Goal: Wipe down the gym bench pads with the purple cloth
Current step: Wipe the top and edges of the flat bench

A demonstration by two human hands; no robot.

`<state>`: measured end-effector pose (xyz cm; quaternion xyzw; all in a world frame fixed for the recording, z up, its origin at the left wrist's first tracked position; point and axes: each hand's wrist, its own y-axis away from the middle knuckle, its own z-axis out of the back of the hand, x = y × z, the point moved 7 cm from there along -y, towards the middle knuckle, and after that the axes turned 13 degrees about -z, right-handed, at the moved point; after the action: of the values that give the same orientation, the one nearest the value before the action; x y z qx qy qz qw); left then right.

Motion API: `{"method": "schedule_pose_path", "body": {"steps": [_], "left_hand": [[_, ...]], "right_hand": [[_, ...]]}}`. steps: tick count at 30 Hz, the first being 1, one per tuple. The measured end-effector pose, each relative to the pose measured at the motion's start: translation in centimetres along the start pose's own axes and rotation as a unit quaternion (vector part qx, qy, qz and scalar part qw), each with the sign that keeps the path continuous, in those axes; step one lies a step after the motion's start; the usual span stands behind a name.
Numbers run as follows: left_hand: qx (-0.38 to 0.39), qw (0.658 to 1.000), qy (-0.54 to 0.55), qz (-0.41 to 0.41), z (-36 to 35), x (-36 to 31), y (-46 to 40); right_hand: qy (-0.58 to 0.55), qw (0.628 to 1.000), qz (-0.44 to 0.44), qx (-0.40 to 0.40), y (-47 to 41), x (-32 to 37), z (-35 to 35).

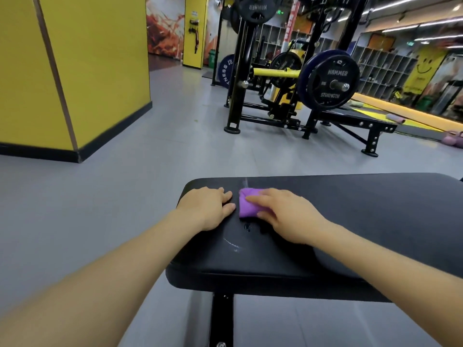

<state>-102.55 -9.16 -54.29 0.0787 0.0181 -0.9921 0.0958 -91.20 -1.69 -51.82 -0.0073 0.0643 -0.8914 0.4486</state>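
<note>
The folded purple cloth (248, 202) lay on the black padded gym bench pad (350, 221) near its left end, midway between the far and near edges. The right hand (285, 214) pressed it flat, fingers (258, 200) straight and close together. The left hand (208, 206) rested just beside it at the left edge, fingers relaxed. Bare pad stretched away rightward. Grey floor (150, 159) surrounded the bench, with a black weight rack (275, 96) and yellow wall (100, 58) beyond.

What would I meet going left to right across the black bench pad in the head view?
Left hand resting flat on the bench pad → purple cloth → right hand pressing on the cloth.
</note>
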Motion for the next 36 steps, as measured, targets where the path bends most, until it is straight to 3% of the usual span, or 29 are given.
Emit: {"method": "schedule_pose_path", "body": {"steps": [3,11,19,28,32,36], "left_hand": [[0.000,1.000,0.002,-0.003,0.0,0.0,0.0],[0.004,1.000,-0.012,0.000,-0.1,-0.2,0.0],[-0.017,1.000,0.000,-0.009,-0.5,-0.2,0.1],[-0.004,1.000,0.003,-0.002,-0.4,0.1,-0.2],[0.005,0.997,0.071,0.003,-0.6,0.2,0.9],[-0.076,0.993,0.084,0.045,0.0,2.3,4.1]], "right_hand": [[-0.021,1.000,0.013,-0.009,2.3,-0.1,0.7],[0.014,0.998,-0.060,0.016,-10.0,0.9,-2.3],[-0.026,1.000,-0.004,-0.010,0.3,-0.2,-0.4],[0.037,0.995,-0.084,0.038,-11.4,1.4,-2.7],[0.021,0.998,-0.053,0.041,-6.4,1.7,-1.7],[-0.019,0.999,-0.005,0.047,2.3,1.4,0.0]]}}
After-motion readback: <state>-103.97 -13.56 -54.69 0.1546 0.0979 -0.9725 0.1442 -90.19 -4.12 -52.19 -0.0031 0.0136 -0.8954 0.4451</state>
